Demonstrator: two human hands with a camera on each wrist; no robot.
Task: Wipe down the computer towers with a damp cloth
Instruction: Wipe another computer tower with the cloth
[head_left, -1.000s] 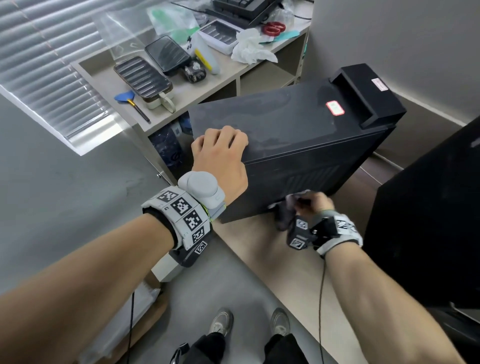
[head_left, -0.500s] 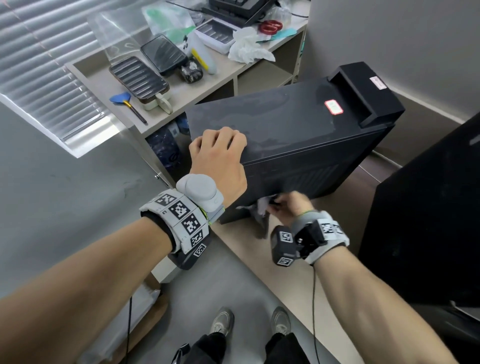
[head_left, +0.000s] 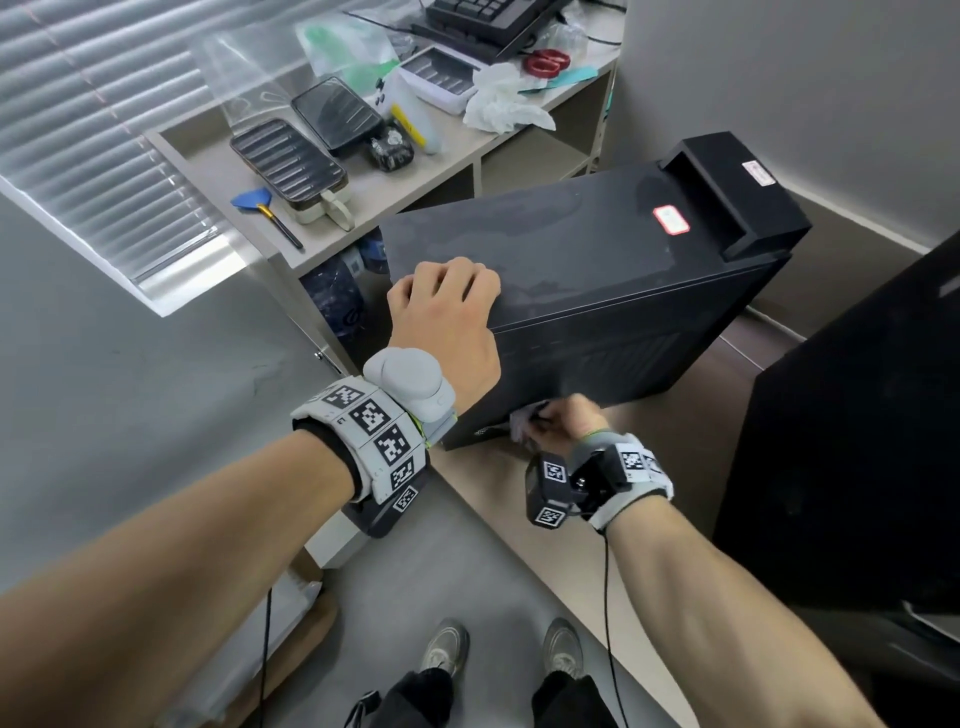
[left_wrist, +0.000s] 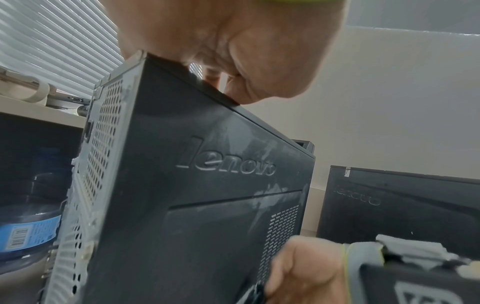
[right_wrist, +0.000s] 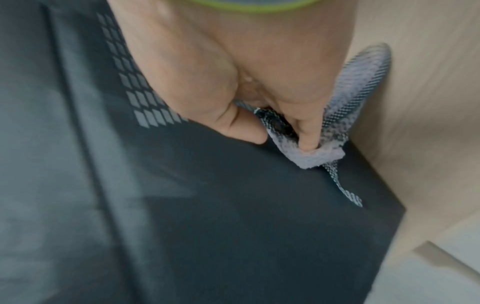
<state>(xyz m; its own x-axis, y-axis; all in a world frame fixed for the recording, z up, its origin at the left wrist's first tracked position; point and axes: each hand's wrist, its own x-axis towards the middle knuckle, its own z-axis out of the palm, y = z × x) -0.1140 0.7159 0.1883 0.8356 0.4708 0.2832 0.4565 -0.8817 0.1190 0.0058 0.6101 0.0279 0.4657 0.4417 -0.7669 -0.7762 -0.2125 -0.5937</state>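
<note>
We see a black tower (head_left: 597, 280) standing on a beige tabletop (head_left: 524, 499), beside a shelf (head_left: 395, 202) cluttered with odds and ends. Our left hand (head_left: 447, 322) sits on the tower's near top corner, fingers curled over the edge; in the left wrist view the palm rests on that top edge above a raised "lenovo" logo on the side panel. Pale smears and dust streaks show on the top and on the side panel.

Our right hand (head_left: 563, 423) is low against the tower's side panel, near its bottom edge and close to the tabletop. It grips a grey cloth (head_left: 524, 426): in the right wrist view the fingers (right_wrist: 309, 131) are curled round the bunched cloth (right_wrist: 311, 152) and press it onto the dark panel, just beside a patch of vent holes, with the thumb lying on the panel next to it. A strip of the cloth trails along the panel's edge, and another fold sticks out behind the hand toward the tabletop.

A second tower (left_wrist: 405, 205), also marked "lenovo", stands on the same tabletop to the right, apart from the first. On the shelf lie ribbed trays (head_left: 288, 158), a blue-tipped tool (head_left: 260, 205), red scissors (head_left: 545, 62) and crumpled white paper (head_left: 504, 104). A water bottle (left_wrist: 28, 228) sits below the shelf top.
</note>
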